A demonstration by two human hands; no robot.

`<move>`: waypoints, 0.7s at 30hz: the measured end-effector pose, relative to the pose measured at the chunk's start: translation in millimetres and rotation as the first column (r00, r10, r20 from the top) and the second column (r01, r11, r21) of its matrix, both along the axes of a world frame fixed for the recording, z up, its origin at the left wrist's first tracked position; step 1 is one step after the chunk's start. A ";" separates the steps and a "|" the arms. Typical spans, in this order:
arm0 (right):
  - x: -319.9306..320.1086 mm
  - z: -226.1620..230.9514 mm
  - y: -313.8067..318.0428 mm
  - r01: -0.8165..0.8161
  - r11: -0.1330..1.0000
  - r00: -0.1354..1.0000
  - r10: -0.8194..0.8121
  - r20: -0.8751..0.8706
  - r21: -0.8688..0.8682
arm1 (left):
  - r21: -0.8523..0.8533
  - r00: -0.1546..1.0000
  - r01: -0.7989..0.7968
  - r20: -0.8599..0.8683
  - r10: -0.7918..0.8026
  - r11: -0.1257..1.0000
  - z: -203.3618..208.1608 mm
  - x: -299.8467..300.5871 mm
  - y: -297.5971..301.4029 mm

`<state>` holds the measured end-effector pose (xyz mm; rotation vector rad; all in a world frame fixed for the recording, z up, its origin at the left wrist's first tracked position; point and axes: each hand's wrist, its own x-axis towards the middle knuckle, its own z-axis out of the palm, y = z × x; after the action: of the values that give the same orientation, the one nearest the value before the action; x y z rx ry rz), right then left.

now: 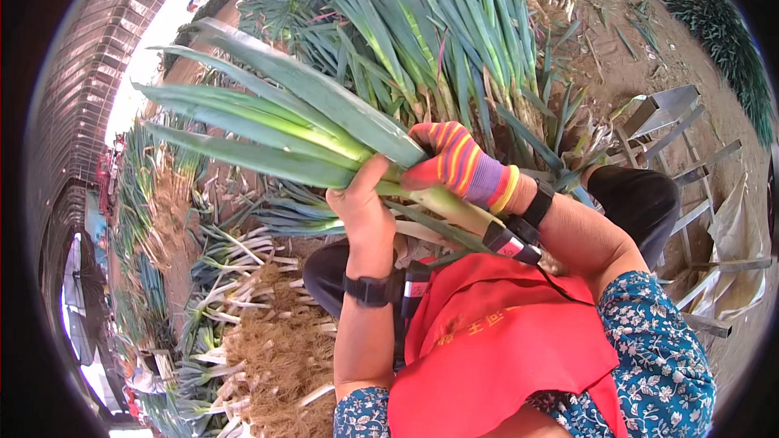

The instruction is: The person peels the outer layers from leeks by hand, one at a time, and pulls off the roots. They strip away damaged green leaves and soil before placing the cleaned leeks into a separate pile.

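A large leek point(324, 146) lies across in front of me, its green leaves fanned out to the upper left and its pale stalk running down to the right over my lap. My bare left hand point(363, 207) is closed round the base of the leaves, thumb on top. In a striped glove, my right hand point(462, 166) grips the same leek just to the right, where the leaves meet the stalk. The root end is hidden behind my right wrist and the red apron point(503, 332).
Big heaps of unsorted leeks point(454, 40) stand ahead. Leeks with brown roots point(276, 349) lie in a pile at my left. On the right are a metal frame point(690, 170) and a pale sheet point(730, 235). A dark green heap point(706, 24) lines the far right.
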<state>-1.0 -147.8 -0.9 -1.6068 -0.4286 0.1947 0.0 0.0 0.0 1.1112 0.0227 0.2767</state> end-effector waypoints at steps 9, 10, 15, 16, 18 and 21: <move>-83.8 0.1 -61.3 0.197 0.980 0.961 -0.190 0.200 -0.012 | 0.099 0.943 -0.261 -0.188 0.276 0.960 -7.2 15.6 24.0; -93.3 1.7 -71.9 0.240 0.971 0.968 -0.241 0.069 0.015 | 0.097 0.942 -0.262 -0.190 0.276 0.960 -6.9 17.8 32.7; -93.8 -145.4 -182.7 0.375 0.716 0.921 -0.215 0.326 -0.589 | -0.040 0.970 -0.155 -0.197 0.144 0.987 -0.3 14.8 68.2; -94.3 -172.1 -199.6 0.451 0.570 0.875 -0.128 0.468 -0.687 | -0.060 0.980 -0.120 -0.167 0.108 0.991 -3.4 16.8 73.4; -85.1 -173.7 -191.4 0.167 -0.142 0.935 -0.290 0.202 -0.976 | -0.082 0.983 -0.112 -0.153 0.098 0.990 -2.9 11.2 74.8; -59.1 -103.4 -126.8 0.460 0.667 0.879 -0.252 0.403 -0.586 | -0.097 0.990 -0.080 -0.125 0.068 0.992 -9.8 0.5 80.8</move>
<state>-60.1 -274.7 -104.4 -2.4264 -0.2528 -0.2354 0.5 80.8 -9.8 1.0254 0.1845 0.2711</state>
